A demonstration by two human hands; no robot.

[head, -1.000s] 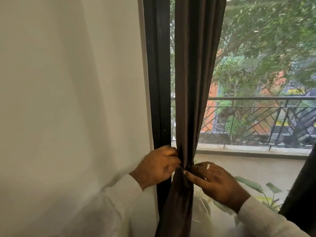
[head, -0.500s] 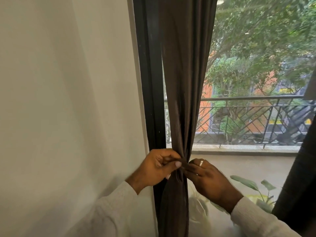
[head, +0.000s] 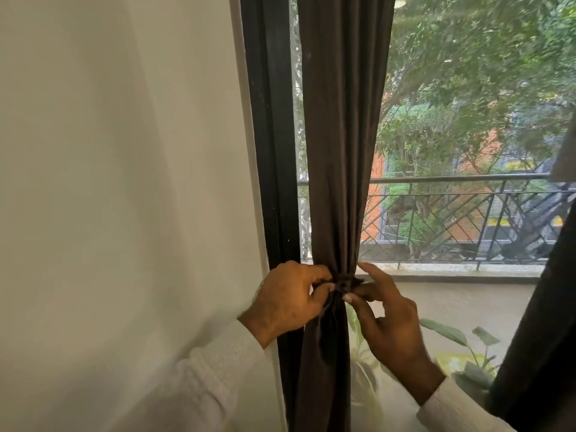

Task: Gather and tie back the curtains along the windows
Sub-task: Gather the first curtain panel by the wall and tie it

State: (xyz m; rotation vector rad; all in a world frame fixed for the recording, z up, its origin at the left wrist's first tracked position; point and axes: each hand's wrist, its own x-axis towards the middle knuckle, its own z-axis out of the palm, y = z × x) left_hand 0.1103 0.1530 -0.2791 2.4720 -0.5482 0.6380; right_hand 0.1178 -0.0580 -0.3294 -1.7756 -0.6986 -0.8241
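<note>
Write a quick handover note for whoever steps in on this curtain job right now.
Left hand: pinching the tie at the curtain's waist, beside the window frame.
Right hand: thumb and a finger pinching the tie from the other side, other fingers spread.
Brown curtain: gathered into one narrow bundle at the window's left edge.
Done: gathering; tie is around the bundle.
Left: whether the knot is finished cannot be told; check it. A second dark curtain hangs at the right edge, not seen tied.
</note>
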